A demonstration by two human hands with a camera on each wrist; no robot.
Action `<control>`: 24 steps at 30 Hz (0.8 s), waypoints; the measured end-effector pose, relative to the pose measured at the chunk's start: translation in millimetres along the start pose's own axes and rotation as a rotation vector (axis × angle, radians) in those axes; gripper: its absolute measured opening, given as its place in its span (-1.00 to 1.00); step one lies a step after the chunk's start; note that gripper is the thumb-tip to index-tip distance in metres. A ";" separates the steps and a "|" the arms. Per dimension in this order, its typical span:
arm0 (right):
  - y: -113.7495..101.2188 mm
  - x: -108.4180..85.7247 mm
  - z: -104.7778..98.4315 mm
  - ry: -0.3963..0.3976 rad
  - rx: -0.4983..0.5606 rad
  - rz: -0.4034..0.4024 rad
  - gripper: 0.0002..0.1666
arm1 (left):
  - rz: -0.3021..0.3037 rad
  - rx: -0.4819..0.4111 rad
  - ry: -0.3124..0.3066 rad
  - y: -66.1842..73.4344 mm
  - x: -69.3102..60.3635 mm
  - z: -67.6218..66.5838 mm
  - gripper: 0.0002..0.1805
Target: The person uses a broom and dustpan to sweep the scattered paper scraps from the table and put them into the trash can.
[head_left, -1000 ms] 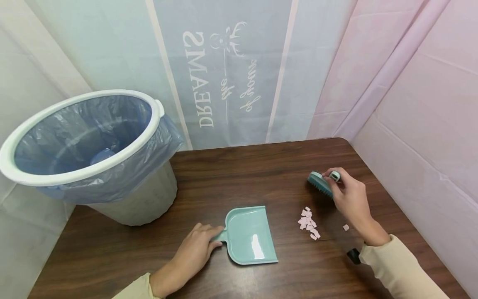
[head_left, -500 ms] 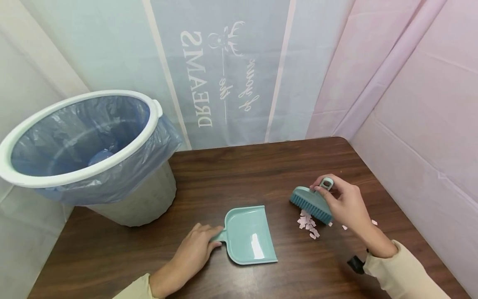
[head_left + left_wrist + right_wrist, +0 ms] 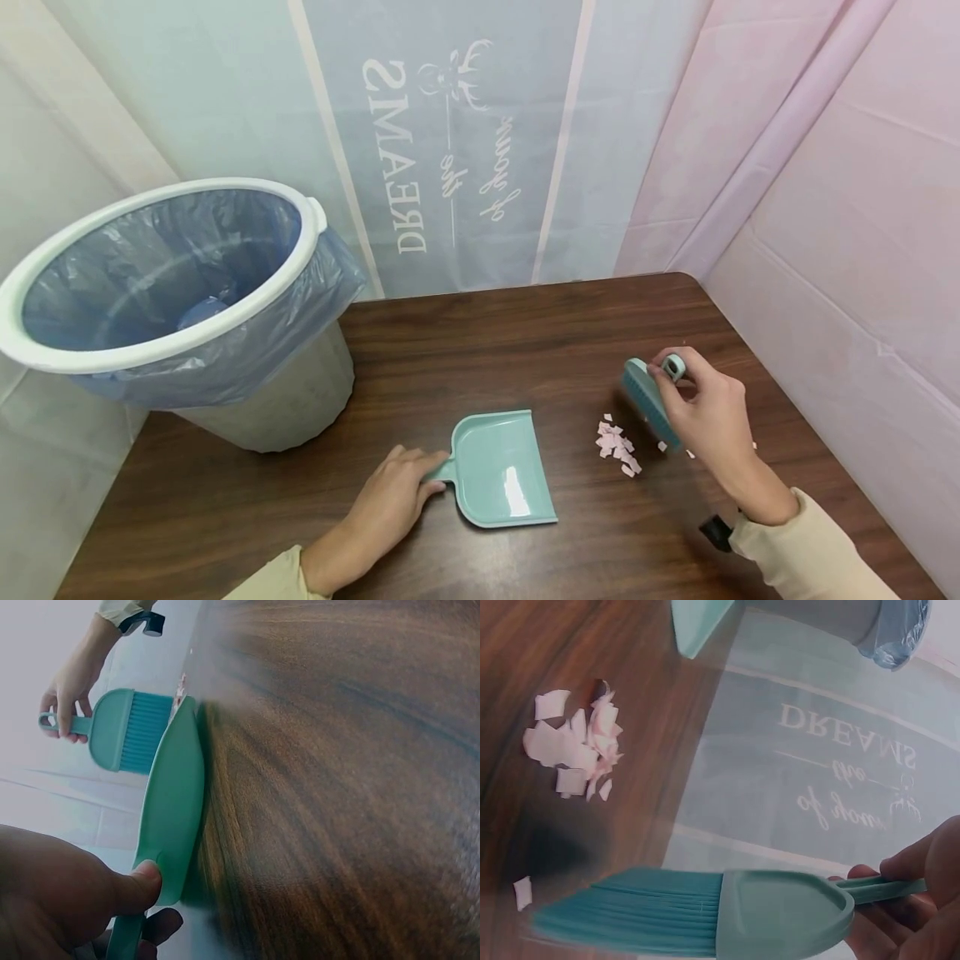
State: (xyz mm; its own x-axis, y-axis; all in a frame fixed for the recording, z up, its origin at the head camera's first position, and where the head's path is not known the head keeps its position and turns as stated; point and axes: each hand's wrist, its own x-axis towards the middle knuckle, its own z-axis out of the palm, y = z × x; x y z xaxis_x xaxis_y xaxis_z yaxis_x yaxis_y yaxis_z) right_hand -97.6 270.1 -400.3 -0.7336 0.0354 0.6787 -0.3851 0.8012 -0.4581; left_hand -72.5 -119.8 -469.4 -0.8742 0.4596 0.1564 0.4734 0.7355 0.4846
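My left hand (image 3: 382, 508) grips the handle of a mint-green dustpan (image 3: 498, 471), which lies on the wooden table with its wide edge facing right; in the left wrist view the thumb presses on the handle (image 3: 127, 934). A teal brush (image 3: 651, 402) hangs by its looped handle from my right hand (image 3: 708, 417), pinched between thumb and fingers. Pale pink scraps (image 3: 617, 442) form a small pile between dustpan and brush, and a few loose ones lie to its right. The right wrist view shows the bristles (image 3: 637, 911) beside the pile (image 3: 574, 742), apart from it.
A bin (image 3: 277, 408) with a white rim and blue liner stands at the left of the table (image 3: 480, 342). Printed cloth (image 3: 465, 167) hangs behind the table, and a pale pink sheet (image 3: 847, 275) runs along the right side.
The brush first came left and down to the pile, then moved back right and turned. Some scraps have shifted. The left hand and dustpan have stayed in place.
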 end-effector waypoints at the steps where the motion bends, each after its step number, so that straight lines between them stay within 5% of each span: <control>1: 0.3 -1.9 0.2 0.006 -0.012 0.006 -0.77 | 0.000 0.001 0.000 0.1 0.1 0.0 -0.58; 10: -2.0 -12.3 6.8 0.003 0.040 0.016 -0.94 | 0.010 0.004 0.004 1.0 0.2 -0.9 -0.58; 19: -14.0 -3.2 9.6 0.003 0.167 -0.005 -0.74 | 0.010 0.008 0.005 1.7 0.0 -0.8 -0.58; 24: -2.1 7.2 7.8 -0.093 0.243 -0.077 -0.66 | 0.006 0.009 0.005 2.3 0.2 -0.9 -0.58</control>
State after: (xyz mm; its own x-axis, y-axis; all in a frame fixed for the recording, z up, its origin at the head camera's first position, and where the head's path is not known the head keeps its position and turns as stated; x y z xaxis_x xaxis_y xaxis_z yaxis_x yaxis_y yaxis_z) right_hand -106.5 264.1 -399.0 -0.7407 -0.0842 0.6665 -0.5568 0.6320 -0.5390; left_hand -71.7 -118.4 -467.5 -0.8720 0.4615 0.1633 0.4794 0.7376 0.4756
